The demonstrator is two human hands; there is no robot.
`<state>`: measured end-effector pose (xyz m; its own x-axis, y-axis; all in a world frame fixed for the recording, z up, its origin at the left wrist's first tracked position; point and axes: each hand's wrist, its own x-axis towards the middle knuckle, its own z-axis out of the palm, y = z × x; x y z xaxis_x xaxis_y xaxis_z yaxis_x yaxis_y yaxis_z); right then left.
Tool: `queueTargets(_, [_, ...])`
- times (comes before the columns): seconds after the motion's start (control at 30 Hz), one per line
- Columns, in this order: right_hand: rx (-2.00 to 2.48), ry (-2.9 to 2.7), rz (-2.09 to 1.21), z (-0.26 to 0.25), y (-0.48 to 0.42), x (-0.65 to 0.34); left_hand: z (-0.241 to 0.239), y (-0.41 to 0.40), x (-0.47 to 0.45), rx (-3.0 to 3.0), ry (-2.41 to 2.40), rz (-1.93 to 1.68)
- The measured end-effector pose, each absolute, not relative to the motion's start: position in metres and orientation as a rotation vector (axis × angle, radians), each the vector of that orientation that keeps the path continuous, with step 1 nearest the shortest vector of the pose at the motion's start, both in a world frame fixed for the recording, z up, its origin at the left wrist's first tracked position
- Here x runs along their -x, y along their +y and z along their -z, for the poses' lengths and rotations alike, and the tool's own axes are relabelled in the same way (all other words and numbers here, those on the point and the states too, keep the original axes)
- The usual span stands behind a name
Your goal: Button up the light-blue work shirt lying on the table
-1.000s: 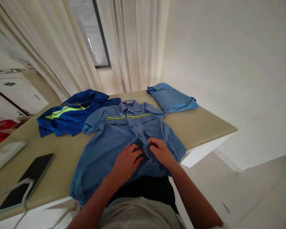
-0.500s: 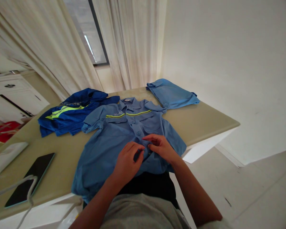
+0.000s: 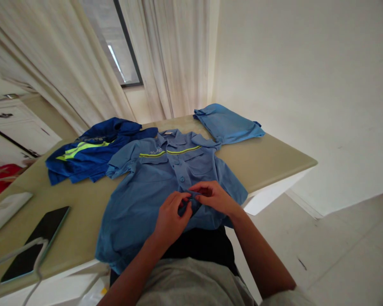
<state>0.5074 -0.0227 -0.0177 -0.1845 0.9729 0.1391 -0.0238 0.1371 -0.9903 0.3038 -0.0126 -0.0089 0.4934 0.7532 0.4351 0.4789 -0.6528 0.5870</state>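
A blue short-sleeved work shirt [image 3: 147, 195] lies front side up, its collar pointing away from me and its hem hanging over the near table edge. A yellow-green stripe crosses its chest, and buttons run down the middle placket. Low on that placket, my left hand [image 3: 174, 212] pinches the cloth between thumb and index finger. My right hand [image 3: 212, 196] grips the placket fabric just to the right, fingertips almost meeting the left ones. Whatever button sits between the fingers is hidden.
On the tan table [image 3: 274, 159] are a darker blue garment with a bright yellow band [image 3: 86, 151], folded light blue cloth [image 3: 228, 123], a phone [image 3: 35, 244] with a pale cable [image 3: 40, 255] across it, and a white object [image 3: 8, 212] at far left.
Both hands stay at the lower placket, and their fingertips now pinch a raised fold of cloth between them. The view has shifted slightly.
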Motion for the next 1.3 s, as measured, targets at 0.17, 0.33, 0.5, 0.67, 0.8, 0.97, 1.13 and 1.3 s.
queueTargets(0.17, [0.987,-1.332,-1.274,0.014,-0.024,-0.509,0.005,-0.012,-0.303,-2.348,1.012,-0.971])
queueTargets(0.33, [0.972,-1.317,-1.264,0.017,-0.022,-0.506,0.003,-0.011,-0.302,-2.377,1.020,-0.963])
queueTargets(0.5, [1.043,-1.392,-1.144,0.013,-0.022,-0.507,0.002,-0.008,-0.301,-2.377,1.061,-0.869])
queueTargets(0.67, [1.050,-1.501,-1.059,0.008,-0.022,-0.510,-0.003,-0.009,-0.301,-2.375,1.038,-0.900])
queueTargets(0.8, [1.056,-1.527,-1.041,0.006,-0.022,-0.512,-0.004,-0.010,-0.302,-2.392,1.026,-0.890])
queueTargets(0.97, [1.060,-1.500,-1.092,0.007,-0.023,-0.514,0.001,-0.010,-0.301,-2.394,1.003,-0.908])
queueTargets(1.13, [1.030,-1.482,-1.146,0.009,-0.023,-0.511,0.007,-0.005,-0.302,-2.396,0.982,-0.825])
queueTargets(1.3, [1.052,-1.446,-1.216,0.009,-0.026,-0.508,0.007,0.000,-0.299,-2.347,1.049,-0.816])
